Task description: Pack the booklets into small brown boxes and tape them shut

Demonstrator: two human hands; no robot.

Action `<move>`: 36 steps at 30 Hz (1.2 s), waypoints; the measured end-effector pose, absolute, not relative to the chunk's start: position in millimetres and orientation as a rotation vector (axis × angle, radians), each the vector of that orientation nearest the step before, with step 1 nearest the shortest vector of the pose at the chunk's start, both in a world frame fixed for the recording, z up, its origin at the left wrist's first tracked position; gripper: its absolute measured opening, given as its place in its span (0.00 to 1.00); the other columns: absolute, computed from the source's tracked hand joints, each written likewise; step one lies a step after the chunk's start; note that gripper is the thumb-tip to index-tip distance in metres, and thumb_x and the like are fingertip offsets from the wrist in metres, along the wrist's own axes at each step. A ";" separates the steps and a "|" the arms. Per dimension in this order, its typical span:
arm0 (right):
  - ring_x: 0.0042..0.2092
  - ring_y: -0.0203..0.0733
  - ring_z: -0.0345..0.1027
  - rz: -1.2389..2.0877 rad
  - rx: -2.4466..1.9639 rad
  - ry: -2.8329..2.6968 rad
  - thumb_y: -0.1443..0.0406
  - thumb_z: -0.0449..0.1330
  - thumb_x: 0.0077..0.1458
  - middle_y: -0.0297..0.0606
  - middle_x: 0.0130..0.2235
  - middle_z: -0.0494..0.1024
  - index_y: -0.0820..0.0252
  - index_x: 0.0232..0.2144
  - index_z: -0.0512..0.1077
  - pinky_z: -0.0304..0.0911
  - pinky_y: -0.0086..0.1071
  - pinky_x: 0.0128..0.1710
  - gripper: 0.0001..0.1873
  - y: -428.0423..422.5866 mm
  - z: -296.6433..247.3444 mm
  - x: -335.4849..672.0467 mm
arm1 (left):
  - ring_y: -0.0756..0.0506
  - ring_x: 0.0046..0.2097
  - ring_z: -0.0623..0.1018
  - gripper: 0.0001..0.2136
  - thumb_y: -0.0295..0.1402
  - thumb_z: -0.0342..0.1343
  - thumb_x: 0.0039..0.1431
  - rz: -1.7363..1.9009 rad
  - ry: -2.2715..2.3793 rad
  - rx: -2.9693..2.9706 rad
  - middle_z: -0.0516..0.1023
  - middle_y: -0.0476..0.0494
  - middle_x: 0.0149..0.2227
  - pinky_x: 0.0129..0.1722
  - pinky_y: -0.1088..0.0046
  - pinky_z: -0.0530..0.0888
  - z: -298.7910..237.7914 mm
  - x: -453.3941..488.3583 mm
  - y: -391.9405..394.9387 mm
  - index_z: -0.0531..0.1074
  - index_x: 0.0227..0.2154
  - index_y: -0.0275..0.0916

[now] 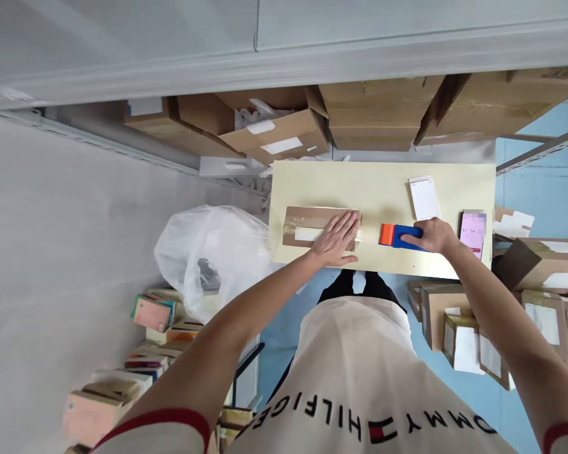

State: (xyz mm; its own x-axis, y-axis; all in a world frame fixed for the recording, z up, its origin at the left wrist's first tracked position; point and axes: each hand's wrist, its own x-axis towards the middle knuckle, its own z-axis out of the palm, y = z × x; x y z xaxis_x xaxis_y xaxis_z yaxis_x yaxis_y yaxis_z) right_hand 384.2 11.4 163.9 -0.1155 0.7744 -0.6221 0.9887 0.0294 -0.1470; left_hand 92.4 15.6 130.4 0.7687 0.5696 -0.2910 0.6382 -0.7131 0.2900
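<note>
A flat brown cardboard parcel [307,226] with a white label lies on the left part of a pale yellow table [383,183]. My left hand [337,238] lies flat on the parcel's right end, fingers stretched out. My right hand [433,234] grips the blue handle of an orange and blue tape dispenser [397,234] a little to the right of the parcel. A strip of clear tape runs from the dispenser to the parcel.
A white slip of paper [425,197] and a phone with a pink screen [473,233] lie on the table's right side. Cardboard boxes [378,110] stand beyond the table and more [539,296] to the right. A white plastic bag [208,252] and stacked books [156,315] are on the left.
</note>
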 end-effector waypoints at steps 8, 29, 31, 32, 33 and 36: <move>0.41 0.53 0.76 -0.629 1.821 1.888 0.57 0.53 0.61 0.55 0.38 0.80 0.66 0.39 0.76 0.64 0.38 0.37 0.18 22.3 176.9 285.2 | 0.27 0.70 0.45 0.31 0.50 0.66 0.44 -0.341 1.134 2.597 0.45 0.32 0.70 0.64 0.45 0.48 147.5 124.2 8.2 0.75 0.50 0.40; 0.45 0.57 0.70 -0.556 2.514 1.903 0.70 0.47 0.56 0.53 0.40 0.75 0.65 0.54 0.65 0.63 0.48 0.48 0.23 -95.8 57.2 335.3 | 0.30 0.70 0.48 0.39 0.53 0.43 0.63 0.541 1.803 1.569 0.45 0.31 0.70 0.66 0.50 0.55 100.5 -41.1 4.0 0.42 0.68 0.32; 0.54 0.61 0.66 -0.418 2.563 1.982 0.69 0.52 0.54 0.57 0.50 0.72 0.65 0.58 0.60 0.58 0.53 0.55 0.28 -97.7 66.5 330.6 | 0.34 0.70 0.49 0.38 0.54 0.44 0.62 0.614 1.703 1.453 0.47 0.34 0.70 0.66 0.53 0.56 90.7 -49.6 3.4 0.44 0.68 0.36; 0.58 0.63 0.62 -0.379 2.575 2.056 0.68 0.54 0.53 0.58 0.55 0.69 0.64 0.61 0.57 0.55 0.55 0.57 0.32 -98.0 71.2 326.2 | 0.36 0.70 0.50 0.37 0.53 0.45 0.62 0.649 1.660 1.403 0.47 0.34 0.70 0.66 0.54 0.57 86.8 -52.5 2.7 0.45 0.68 0.38; 0.61 0.64 0.57 -0.392 2.570 2.146 0.66 0.57 0.53 0.58 0.59 0.65 0.62 0.63 0.52 0.53 0.56 0.59 0.37 -97.7 75.5 320.2 | 0.37 0.70 0.50 0.36 0.53 0.46 0.62 0.681 1.623 1.360 0.48 0.35 0.70 0.65 0.56 0.58 83.8 -54.8 1.7 0.46 0.67 0.39; 0.67 0.62 0.48 -0.716 2.472 2.355 0.58 0.61 0.52 0.56 0.66 0.54 0.59 0.67 0.40 0.54 0.56 0.60 0.48 -92.3 81.4 292.5 | 0.39 0.69 0.53 0.35 0.50 0.49 0.60 0.733 1.505 1.295 0.53 0.35 0.69 0.64 0.58 0.62 79.3 -59.1 -2.4 0.49 0.67 0.41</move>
